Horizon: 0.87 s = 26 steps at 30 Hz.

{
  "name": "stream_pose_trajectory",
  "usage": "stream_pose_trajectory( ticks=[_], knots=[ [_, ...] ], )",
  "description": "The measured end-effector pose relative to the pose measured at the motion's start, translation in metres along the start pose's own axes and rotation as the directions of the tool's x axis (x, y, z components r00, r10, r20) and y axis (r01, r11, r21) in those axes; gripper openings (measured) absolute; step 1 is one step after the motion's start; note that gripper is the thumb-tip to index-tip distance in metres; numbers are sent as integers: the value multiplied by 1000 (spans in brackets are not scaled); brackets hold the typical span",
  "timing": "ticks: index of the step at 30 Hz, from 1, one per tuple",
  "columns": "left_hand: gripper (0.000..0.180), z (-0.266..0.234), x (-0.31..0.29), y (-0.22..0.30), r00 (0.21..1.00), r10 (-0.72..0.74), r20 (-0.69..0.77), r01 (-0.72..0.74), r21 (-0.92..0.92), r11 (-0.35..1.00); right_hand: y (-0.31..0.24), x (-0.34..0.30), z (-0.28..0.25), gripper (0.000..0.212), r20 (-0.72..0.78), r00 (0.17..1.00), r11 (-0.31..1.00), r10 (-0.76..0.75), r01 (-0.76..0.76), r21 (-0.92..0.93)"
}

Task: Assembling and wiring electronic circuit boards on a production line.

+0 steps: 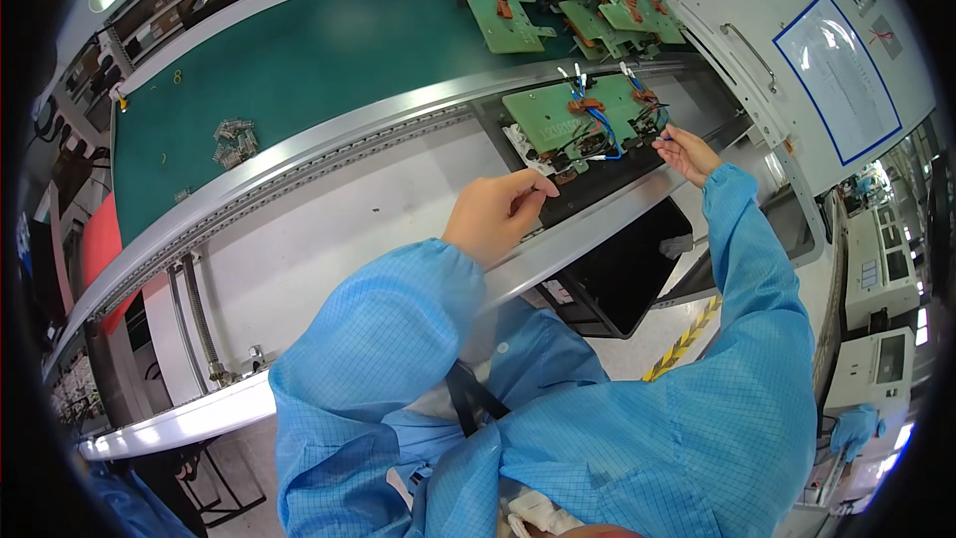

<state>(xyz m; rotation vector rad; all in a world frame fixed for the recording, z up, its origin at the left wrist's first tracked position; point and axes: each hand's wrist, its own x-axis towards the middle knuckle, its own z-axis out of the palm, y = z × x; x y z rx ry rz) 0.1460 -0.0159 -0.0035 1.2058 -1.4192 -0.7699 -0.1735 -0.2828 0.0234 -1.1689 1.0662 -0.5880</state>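
Note:
A green circuit board (558,112) with blue, black and white-tipped wires (603,130) lies in a black carrier (588,179) on the metal rail. My left hand (501,211) is at the carrier's near left edge, thumb and index finger pinched together. Whatever is in that pinch is too small to tell. My right hand (687,154) reaches the right end of the board, its fingertips closed beside the dark parts and wires there. What they grip, if anything, cannot be made out.
More green circuit boards (498,5) are piled on the green mat (339,40) at the back. Small metal parts (235,142) lie at left on it. A white machine (797,50) with a handle stands at right. Below the rail is a black bin (627,269).

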Motion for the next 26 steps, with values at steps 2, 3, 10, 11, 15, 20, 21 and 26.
stream_pose_trajectory(
  ticks=[2, 3, 10, 11, 15, 20, 21, 26],
  knots=[
    [13, -2, -1, 3, 999, -43, 28, 42, 44, 998, -2, -14, 8, 25, -42, 999, 999, 7, -9, -44],
    [13, -2, -1, 4, 999, -41, 27, 40, 52, 998, -5, -23, 13, 27, -92, 996, 996, 11, -19, -91],
    [11, 8, 10, -12, 998, 45, -35, -39, 165, 986, -9, -40, 4, 17, -174, 877, 726, -448, 243, -644],
    [10, 7, 10, -18, 993, 101, -67, -85, 211, 974, -3, -40, 19, 17, -149, 879, 730, -454, 271, -627],
    [10, -3, 7, 7, 983, 185, 10, -173, 404, 898, -9, -70, 115, 13, 449, 486, 122, -750, 768, -628],
    [13, -1, -26, 36, 904, 422, 74, -394, 531, 750, 5, -71, 191, 28, 850, 343, 60, -399, 935, -349],
    [13, -6, -39, 38, 919, 393, 30, -334, 587, 737, 9, -63, 201, 30, 876, 344, 101, -337, 939, -330],
    [22, -25, -119, 48, 956, 276, -100, -107, 759, 643, 31, 9, 212, 47, 848, 519, 59, 107, 848, -527]
  ],
)
